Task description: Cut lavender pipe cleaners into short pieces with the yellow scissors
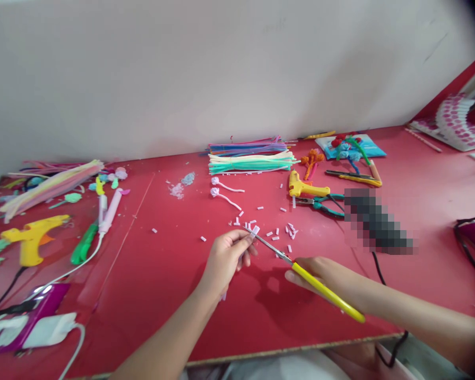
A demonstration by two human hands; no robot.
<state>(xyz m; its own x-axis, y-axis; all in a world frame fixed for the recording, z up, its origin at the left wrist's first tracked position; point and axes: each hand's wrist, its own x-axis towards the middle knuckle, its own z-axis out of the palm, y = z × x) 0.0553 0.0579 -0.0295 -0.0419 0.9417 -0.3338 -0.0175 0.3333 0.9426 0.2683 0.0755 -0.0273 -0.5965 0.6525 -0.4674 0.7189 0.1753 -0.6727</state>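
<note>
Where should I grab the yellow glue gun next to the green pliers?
Best by its handle, probably. The yellow glue gun lies flat on the red table, its long part pointing right toward the green pliers. Come from above, near its left end, away from the tip.

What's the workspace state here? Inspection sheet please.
Surface: red tabletop, scuffed.
Job's things: yellow-handled scissors meeting a small white pipe-cleaner piece; white cut bits scattered beyond.
Clutter: pastel pipe-cleaner bundle, yellow glue gun, second yellow glue gun, green-handled pliers.
Grippers: left hand pinches the piece; right hand grips the scissors.
Cables: black cord, white cable.
Surroundings: white wall.
</note>
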